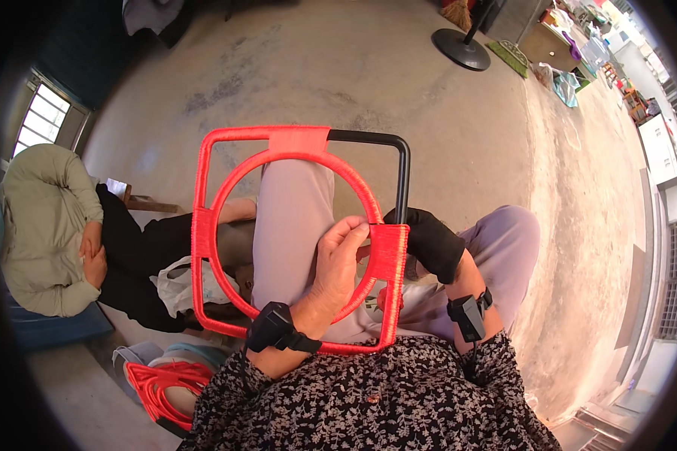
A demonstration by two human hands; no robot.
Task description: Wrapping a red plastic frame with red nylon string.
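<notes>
Wrapping red cord around a square metal frame (278, 143) is the work showing here, with the frame resting upright on the person's lap and an inner ring (237, 177) already covered. The left hand (338, 255) is pinching the red cord (387, 248) at the right-hand bar, fingers closed on the wound section. The right hand (429, 240), in a black glove, is gripping the bare black bar (403, 180) just beside it. Doing this well probably means keeping each turn snug against the last and holding tension steady while the frame stays braced. A coil of spare red cord (158, 379) is lying on the floor, and another person (49, 225) is sitting nearby.
</notes>
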